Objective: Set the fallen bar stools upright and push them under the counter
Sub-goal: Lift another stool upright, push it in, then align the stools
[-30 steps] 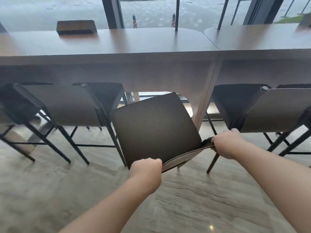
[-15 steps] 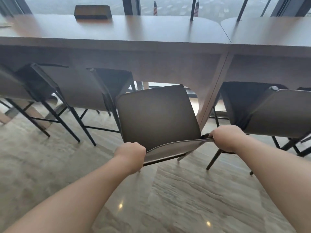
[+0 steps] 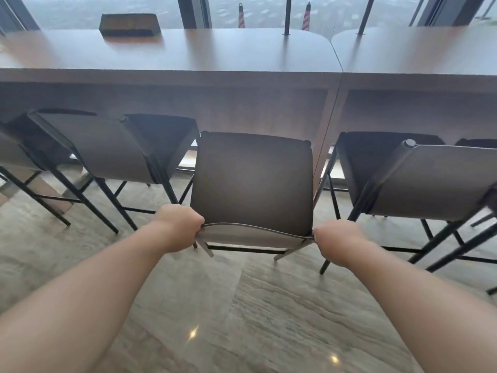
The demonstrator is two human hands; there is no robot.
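Observation:
A dark brown bar stool (image 3: 252, 181) stands upright in the middle, its seat squared to the wooden counter (image 3: 188, 74) and its front edge just under the counter's lip. My left hand (image 3: 180, 227) grips the left end of its low backrest. My right hand (image 3: 338, 242) grips the right end. Both fists are closed around the backrest rim. The stool's legs are mostly hidden beneath the seat.
Upright stools (image 3: 107, 149) stand tucked under the counter to the left, and another stool (image 3: 419, 179) to the right. A counter support panel (image 3: 325, 146) runs down just right of the held stool. A small wooden box (image 3: 129, 24) sits on the countertop. Polished stone floor (image 3: 255, 319) lies behind.
The stool has turned from a skewed angle to square with the counter and moved forward toward it. Both hands kept their hold and moved with it.

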